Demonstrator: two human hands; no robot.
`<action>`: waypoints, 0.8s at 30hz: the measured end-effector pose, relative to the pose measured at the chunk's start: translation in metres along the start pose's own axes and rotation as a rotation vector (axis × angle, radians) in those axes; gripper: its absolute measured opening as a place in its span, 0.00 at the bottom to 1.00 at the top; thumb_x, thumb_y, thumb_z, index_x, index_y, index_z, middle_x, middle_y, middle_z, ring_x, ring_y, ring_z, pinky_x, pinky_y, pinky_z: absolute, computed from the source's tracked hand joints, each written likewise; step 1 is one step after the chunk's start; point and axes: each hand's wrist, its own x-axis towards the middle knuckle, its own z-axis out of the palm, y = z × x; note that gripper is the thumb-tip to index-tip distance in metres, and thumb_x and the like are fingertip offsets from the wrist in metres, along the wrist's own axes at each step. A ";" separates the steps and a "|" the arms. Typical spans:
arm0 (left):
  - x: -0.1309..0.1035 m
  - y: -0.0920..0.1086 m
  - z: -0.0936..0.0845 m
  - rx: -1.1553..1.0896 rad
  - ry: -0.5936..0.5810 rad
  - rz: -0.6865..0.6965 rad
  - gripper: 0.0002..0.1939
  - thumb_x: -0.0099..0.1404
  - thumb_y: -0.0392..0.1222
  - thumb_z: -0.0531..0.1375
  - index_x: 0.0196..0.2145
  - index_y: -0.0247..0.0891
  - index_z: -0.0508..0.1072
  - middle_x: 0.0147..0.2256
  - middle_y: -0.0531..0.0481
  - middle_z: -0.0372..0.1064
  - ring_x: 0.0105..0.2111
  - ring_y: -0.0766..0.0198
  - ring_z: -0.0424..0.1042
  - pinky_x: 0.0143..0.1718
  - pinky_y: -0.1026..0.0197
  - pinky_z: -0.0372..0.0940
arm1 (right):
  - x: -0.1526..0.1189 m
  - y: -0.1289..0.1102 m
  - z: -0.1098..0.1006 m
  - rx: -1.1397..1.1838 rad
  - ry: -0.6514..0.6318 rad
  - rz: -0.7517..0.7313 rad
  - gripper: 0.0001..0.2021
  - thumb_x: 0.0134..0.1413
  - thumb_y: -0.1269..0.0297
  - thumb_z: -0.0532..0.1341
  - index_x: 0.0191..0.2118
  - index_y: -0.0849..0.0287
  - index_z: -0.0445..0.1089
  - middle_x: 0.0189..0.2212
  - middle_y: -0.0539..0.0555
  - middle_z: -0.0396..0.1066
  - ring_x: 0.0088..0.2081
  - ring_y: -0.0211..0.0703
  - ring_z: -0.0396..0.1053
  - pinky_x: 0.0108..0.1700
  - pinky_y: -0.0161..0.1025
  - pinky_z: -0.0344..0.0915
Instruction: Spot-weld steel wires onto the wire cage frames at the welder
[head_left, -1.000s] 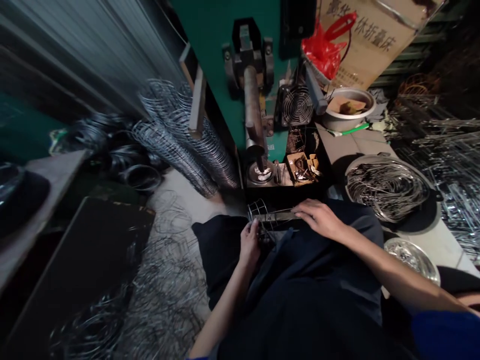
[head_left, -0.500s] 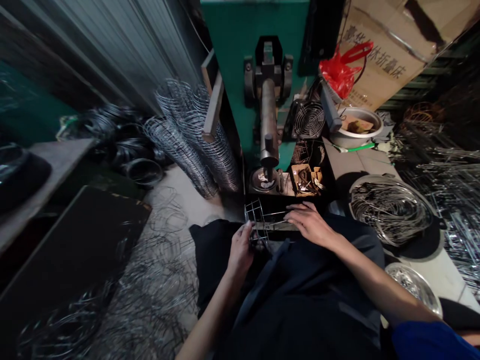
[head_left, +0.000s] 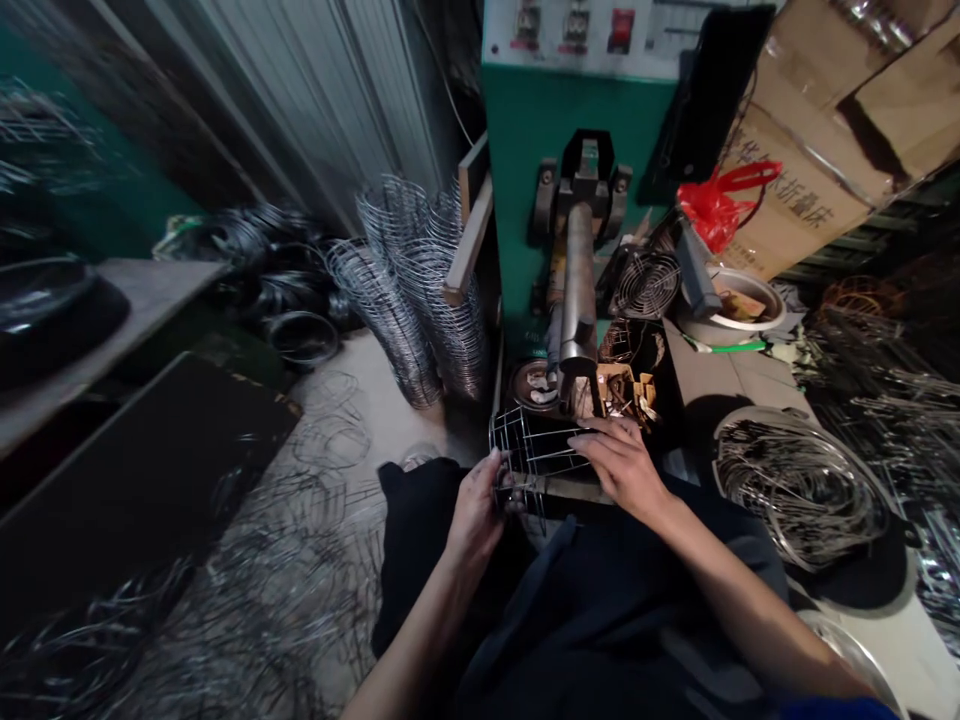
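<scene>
A small frame of thin metal wires (head_left: 531,446) lies between my hands, in front of the green machine (head_left: 592,105). My left hand (head_left: 477,503) is closed on the frame's left end, thumb on top. Over the long wires at the frame's right end, my right hand (head_left: 616,462) has its fingers pressed together and bent around them. The fingertips of the right hand are partly hidden. Just beyond the frame, the machine's round metal arm (head_left: 579,290) points toward me.
Tall stacks of wire rings (head_left: 442,310) stand left of the machine. At the right are a round tray of bent wires (head_left: 799,490), a white bowl (head_left: 776,310) and a red bag (head_left: 712,208). Loose wires (head_left: 270,560) litter the floor at left.
The view has tilted up and shifted left, so the machine's switches now show. Both hands still hold the wire frame, whose long wires on the right are now more exposed.
</scene>
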 end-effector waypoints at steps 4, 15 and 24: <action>0.009 0.007 0.004 -0.020 0.001 0.063 0.28 0.52 0.56 0.70 0.41 0.33 0.71 0.20 0.59 0.61 0.17 0.70 0.64 0.15 0.69 0.59 | 0.012 0.007 0.007 -0.016 0.059 0.018 0.12 0.64 0.73 0.57 0.49 0.54 0.72 0.41 0.53 0.78 0.55 0.49 0.68 0.54 0.50 0.55; 0.023 0.022 0.004 -0.021 -0.060 0.126 0.25 0.55 0.56 0.69 0.40 0.34 0.71 0.22 0.58 0.61 0.17 0.70 0.64 0.17 0.68 0.60 | 0.036 0.014 0.010 0.047 0.096 0.037 0.09 0.64 0.70 0.60 0.46 0.52 0.74 0.38 0.51 0.79 0.52 0.48 0.71 0.51 0.49 0.56; 0.025 0.030 0.005 -0.011 -0.064 0.116 0.25 0.53 0.55 0.70 0.40 0.34 0.71 0.21 0.59 0.60 0.17 0.71 0.63 0.17 0.69 0.60 | 0.039 0.014 0.012 0.038 0.132 0.048 0.08 0.64 0.69 0.60 0.44 0.51 0.75 0.36 0.50 0.79 0.51 0.48 0.71 0.53 0.49 0.54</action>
